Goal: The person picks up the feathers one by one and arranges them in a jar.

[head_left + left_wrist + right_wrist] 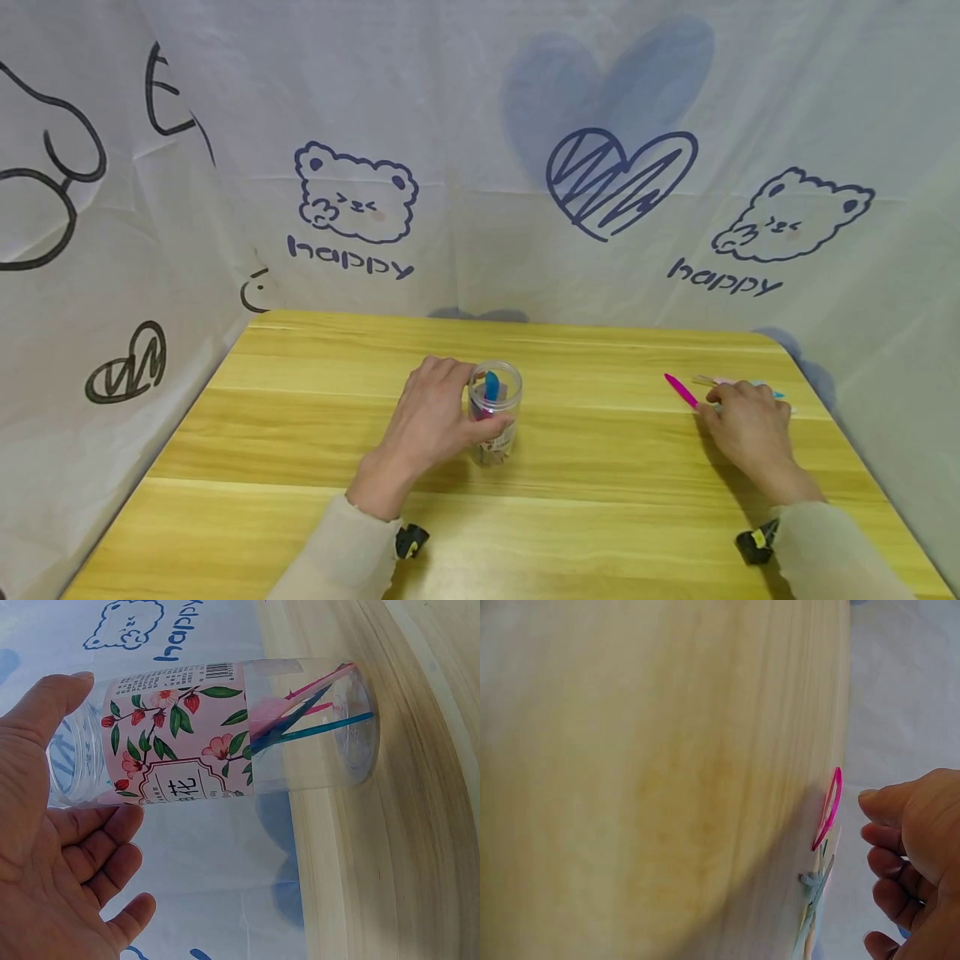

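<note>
In the head view my left hand (431,412) grips a clear plastic jar (495,454) near its open mouth, and the jar stands upright on the table. The left wrist view shows the thumb on one side of the jar's neck and fingers on the other. A pink label with red flowers (176,735) wraps the jar. Slim blue and pink sticks (322,729) lean inside it. My right hand (750,425), fingers loosely bent and holding nothing visible, is over several slender items at the right. Nearest its thumb lies a bright pink slender item (681,390), looking like a narrow loop in the right wrist view.
Pale and light-blue slim items (814,892) lie in a small group under and beyond my right hand. The wood-grain table (300,392) meets a white printed cloth (480,167) at its back and left edges.
</note>
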`<state>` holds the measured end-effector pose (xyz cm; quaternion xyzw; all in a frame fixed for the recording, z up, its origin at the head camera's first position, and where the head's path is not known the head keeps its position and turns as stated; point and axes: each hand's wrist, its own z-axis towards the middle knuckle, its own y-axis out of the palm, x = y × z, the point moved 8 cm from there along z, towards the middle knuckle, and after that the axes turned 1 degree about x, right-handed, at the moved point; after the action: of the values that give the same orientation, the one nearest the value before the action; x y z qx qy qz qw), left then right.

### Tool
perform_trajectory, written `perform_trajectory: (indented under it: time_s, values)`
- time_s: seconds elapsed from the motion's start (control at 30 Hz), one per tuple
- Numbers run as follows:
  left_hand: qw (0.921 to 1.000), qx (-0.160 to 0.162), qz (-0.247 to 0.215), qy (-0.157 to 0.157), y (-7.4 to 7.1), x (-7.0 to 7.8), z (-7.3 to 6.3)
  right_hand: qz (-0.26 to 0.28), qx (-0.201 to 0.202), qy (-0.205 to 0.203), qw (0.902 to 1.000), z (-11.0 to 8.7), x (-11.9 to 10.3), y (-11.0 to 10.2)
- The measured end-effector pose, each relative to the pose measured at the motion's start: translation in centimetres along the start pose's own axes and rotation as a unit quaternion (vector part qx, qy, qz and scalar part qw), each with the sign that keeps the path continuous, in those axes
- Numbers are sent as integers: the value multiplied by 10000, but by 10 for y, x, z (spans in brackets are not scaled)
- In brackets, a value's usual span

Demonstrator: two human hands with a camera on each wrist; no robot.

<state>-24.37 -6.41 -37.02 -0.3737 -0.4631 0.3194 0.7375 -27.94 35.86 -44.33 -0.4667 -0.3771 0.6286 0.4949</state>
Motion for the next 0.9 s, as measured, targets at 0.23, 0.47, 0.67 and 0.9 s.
perform_trajectory:
  time_s: [0.23,0.47,0.67,0.9]
  values:
    - [10000,17,-19,14,0,-1,0,-184,-348,35,9992,2,-2,4]
    - [10000,1,-22,20,0,0,-1,-301,-678,134,9972,7,-3,10]
    - [10000,-3,-58,-18,0,0,-1,-257,-864,173,9958,9,-3,15]
    - [10000,-25,-48,-42,0,-1,-1,-221,-855,147,9960,13,-4,18]
